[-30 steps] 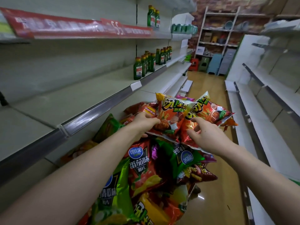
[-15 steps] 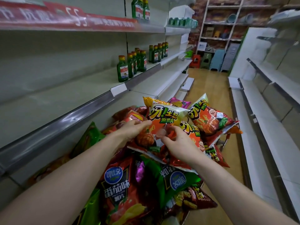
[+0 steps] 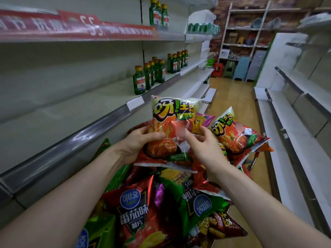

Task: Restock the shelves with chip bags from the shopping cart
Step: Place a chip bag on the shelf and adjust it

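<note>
Orange-red foil, puffed with air: the chip bag [image 3: 171, 113] I hold up stands upright above the pile [image 3: 143, 212] of other bags heaped in the shopping cart [image 3: 251, 161]. It is just beside the bare middle shelf [image 3: 71, 120] on my left. My left hand [image 3: 139, 145] grips its lower left side, fingers curled onto the printed front and denting the film a little. My right hand [image 3: 206, 147] is at the bag's right edge with its fingers loosely curled. The fingertips are blurred, so I cannot tell whether they pinch the film or only touch it.

I judge the bag to be very light, mostly air, and soft enough to give under any squeeze. The chips inside would crush easily, so I want no pressure on the swollen middle. The glossy film looks slippery and crinkly, and a loose grip on a flat face could slide off. The best holds are the crimped seams at top and bottom, where the film is doubled and there is nothing to break. Failing that, I can make a light cradle with a hand on each side edge.

Stood on its bottom seam, the bag will probably topple, so I would lean it back once it is over the shelf's front rail. The green bottles [image 3: 139, 81] stand farther along the same shelf, well apart from this spot.
</note>
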Demonstrator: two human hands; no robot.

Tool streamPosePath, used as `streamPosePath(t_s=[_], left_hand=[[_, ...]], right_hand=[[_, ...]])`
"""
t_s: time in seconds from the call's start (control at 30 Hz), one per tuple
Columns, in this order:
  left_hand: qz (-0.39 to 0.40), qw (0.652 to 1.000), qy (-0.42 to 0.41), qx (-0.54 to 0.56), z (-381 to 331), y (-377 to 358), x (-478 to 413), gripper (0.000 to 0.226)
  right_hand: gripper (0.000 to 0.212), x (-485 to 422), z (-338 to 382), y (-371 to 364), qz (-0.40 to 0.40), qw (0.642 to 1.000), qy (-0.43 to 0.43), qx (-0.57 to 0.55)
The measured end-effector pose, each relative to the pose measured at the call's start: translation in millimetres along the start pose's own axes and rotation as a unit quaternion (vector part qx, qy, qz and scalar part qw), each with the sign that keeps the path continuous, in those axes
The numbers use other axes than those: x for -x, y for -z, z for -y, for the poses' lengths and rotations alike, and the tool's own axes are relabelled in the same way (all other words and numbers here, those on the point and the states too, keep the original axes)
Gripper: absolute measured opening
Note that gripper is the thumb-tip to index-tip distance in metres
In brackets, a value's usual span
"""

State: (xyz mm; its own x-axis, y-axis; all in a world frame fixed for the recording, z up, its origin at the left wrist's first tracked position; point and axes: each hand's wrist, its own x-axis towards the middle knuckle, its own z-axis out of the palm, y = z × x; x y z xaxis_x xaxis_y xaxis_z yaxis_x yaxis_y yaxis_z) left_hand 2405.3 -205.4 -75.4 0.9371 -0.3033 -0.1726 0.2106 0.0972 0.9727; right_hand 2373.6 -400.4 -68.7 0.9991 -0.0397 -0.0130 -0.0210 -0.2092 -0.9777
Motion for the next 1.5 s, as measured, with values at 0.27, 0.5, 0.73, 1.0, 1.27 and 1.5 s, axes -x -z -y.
streamPosePath(t_s=[0.27, 0.5, 0.73, 1.0, 1.27, 1.5], left_hand=[[0.028, 0.999, 0.007, 0.016, -10.4, -25.5, -1.0, 0.096], [-0.038, 0.998, 0.025, 0.034, -3.6, -33.7, -11.3, 0.050], [-0.013, 0.992, 0.072, 0.106, 22.3, -35.5, -14.4, 0.036], [0.014, 0.986, 0.092, 0.137, 50.1, -49.5, -19.3, 0.034], [0.083, 0.979, 0.073, 0.172, 39.5, -42.2, -3.9, 0.079], [0.129, 0.975, 0.017, 0.177, -0.8, -45.2, 32.1, 0.072]], right_hand=[[0.076, -17.6, 7.7, 6.7, 0.048, 0.993, -0.047, -0.099], [0.063, -26.0, -20.6, 77.3, -0.067, 0.984, -0.078, 0.144], [0.085, -29.1, -71.3, 93.6, -0.047, 0.962, -0.223, 0.147], [0.084, -35.4, -96.4, 85.9, -0.030, 0.969, -0.245, 0.008], [0.092, -27.5, -62.2, 75.8, 0.011, 0.980, -0.184, -0.079], [0.081, 17.4, -6.2, 68.5, 0.046, 0.982, -0.159, -0.088]])
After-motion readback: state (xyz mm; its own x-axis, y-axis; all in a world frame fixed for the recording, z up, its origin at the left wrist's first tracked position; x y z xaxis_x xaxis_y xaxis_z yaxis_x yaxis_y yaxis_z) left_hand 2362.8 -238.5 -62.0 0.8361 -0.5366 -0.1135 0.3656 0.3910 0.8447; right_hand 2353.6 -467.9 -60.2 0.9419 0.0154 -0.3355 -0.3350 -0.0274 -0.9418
